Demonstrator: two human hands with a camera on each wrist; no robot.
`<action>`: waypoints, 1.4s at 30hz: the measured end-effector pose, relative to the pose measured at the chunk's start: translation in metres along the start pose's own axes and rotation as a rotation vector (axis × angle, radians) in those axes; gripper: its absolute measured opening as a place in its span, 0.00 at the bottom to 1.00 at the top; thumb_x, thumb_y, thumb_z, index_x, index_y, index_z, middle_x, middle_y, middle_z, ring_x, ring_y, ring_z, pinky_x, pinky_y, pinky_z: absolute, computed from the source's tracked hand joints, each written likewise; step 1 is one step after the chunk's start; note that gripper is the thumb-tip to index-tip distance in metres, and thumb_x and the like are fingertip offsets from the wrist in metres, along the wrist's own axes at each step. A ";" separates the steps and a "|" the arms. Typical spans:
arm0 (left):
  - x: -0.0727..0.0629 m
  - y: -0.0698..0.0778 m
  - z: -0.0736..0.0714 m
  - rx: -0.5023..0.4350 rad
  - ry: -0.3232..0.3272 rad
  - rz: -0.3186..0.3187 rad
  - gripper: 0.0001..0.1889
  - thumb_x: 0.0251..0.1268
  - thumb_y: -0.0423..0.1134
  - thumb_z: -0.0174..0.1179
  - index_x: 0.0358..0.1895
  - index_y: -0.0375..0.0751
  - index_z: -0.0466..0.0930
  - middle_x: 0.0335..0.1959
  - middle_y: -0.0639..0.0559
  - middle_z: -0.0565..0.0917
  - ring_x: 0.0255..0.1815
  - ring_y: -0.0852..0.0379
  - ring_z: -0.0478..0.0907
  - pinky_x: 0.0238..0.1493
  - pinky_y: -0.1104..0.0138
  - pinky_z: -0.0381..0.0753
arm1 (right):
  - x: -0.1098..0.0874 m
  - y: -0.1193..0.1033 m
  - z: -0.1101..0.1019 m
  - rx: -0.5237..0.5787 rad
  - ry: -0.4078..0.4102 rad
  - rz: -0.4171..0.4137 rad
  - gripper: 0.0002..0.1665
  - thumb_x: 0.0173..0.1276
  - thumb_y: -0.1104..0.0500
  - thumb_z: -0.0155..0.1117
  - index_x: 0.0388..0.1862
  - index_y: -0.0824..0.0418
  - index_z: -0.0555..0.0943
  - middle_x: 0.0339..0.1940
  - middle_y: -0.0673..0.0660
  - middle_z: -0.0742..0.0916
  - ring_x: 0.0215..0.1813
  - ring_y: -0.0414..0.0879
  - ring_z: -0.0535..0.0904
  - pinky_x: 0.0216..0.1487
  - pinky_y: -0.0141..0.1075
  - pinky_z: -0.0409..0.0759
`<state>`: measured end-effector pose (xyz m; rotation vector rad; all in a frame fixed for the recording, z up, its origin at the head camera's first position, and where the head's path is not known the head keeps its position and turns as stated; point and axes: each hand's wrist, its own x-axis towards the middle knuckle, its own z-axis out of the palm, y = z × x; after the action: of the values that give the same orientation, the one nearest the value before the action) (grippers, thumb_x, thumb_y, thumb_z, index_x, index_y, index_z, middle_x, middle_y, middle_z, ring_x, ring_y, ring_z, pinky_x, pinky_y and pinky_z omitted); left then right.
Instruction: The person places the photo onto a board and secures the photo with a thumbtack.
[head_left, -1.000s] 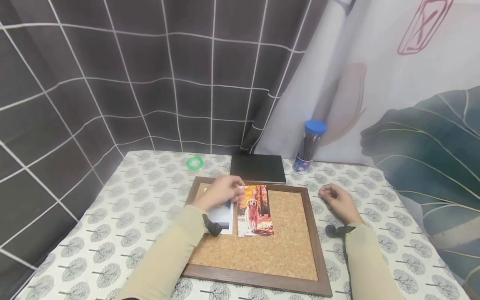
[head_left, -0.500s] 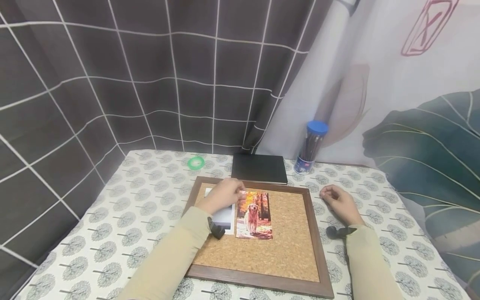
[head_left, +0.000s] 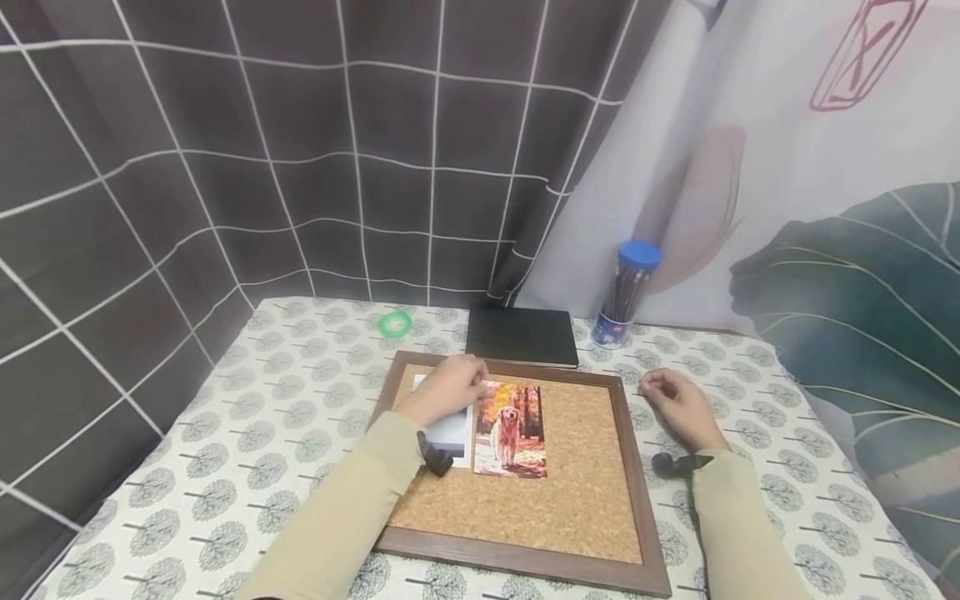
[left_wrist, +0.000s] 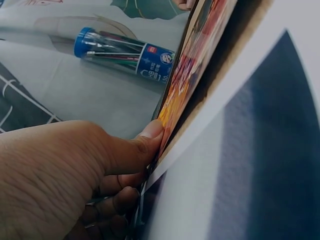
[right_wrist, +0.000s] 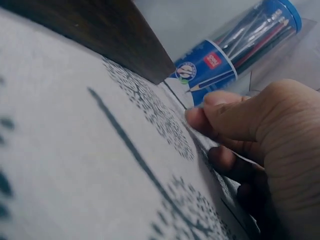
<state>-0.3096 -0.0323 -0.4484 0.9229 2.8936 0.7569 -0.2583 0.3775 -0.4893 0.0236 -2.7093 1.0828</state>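
A: Where is the dog photograph (head_left: 510,435)?
B: On the framed corkboard (head_left: 525,521), pinched at a corner by the left hand (head_left: 448,387); only the left wrist view shows the thumb (left_wrist: 145,140) against its edge.
A: Right hand (head_left: 681,407)?
B: Loosely curled beside the corkboard, holding nothing.

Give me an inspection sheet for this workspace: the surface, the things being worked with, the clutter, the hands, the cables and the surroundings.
Surface: tree-print tablecloth, lying largely flat.
Job's things: wood-framed cork board, with a dog photo on it and, left of that, a second picture, partly hidden.
Clutter: green ring, black book and pencil tub, all beyond the board.
Hands: left hand holds the dog photo's upper left corner; right hand is beside the board's right edge, nothing seen in it.
Cables: nothing seen.
Surroundings: dark grid-patterned curtain behind; pale leaf-print hanging at right.
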 end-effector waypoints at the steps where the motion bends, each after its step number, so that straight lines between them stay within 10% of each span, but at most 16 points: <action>1: 0.000 0.000 0.000 -0.001 -0.001 -0.004 0.08 0.67 0.42 0.66 0.41 0.42 0.83 0.31 0.57 0.78 0.35 0.59 0.76 0.41 0.65 0.78 | 0.000 -0.001 0.000 0.004 0.001 -0.009 0.18 0.76 0.46 0.60 0.49 0.59 0.81 0.44 0.59 0.88 0.51 0.57 0.81 0.62 0.61 0.69; 14: -0.001 -0.001 0.001 -0.041 0.018 -0.012 0.12 0.64 0.46 0.69 0.41 0.42 0.82 0.32 0.57 0.78 0.35 0.60 0.76 0.42 0.66 0.79 | 0.002 -0.009 0.005 0.085 0.021 -0.197 0.04 0.71 0.61 0.66 0.42 0.61 0.83 0.48 0.60 0.83 0.58 0.57 0.69 0.60 0.64 0.69; 25: -0.001 -0.006 0.002 -0.007 -0.002 0.024 0.20 0.63 0.58 0.67 0.46 0.47 0.81 0.40 0.57 0.78 0.41 0.59 0.78 0.47 0.64 0.80 | 0.005 -0.015 0.008 0.063 0.039 -0.194 0.08 0.71 0.57 0.68 0.44 0.59 0.86 0.41 0.55 0.89 0.42 0.32 0.81 0.46 0.22 0.75; 36: 0.001 -0.004 0.005 0.019 -0.041 0.063 0.24 0.56 0.62 0.70 0.49 0.51 0.81 0.41 0.59 0.76 0.41 0.60 0.75 0.45 0.65 0.79 | 0.006 -0.113 -0.007 0.055 -0.090 -0.288 0.10 0.71 0.54 0.68 0.46 0.58 0.87 0.45 0.54 0.90 0.45 0.35 0.84 0.47 0.25 0.79; 42: -0.002 -0.007 0.007 0.027 -0.034 0.049 0.24 0.56 0.61 0.70 0.48 0.51 0.81 0.41 0.59 0.76 0.40 0.61 0.75 0.45 0.66 0.78 | 0.016 -0.172 0.029 0.157 -0.253 -0.387 0.07 0.69 0.59 0.69 0.44 0.56 0.86 0.41 0.53 0.89 0.42 0.49 0.85 0.44 0.36 0.83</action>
<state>-0.3108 -0.0354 -0.4584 1.0022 2.8685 0.6995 -0.2631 0.2342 -0.3896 0.7237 -2.6566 1.2306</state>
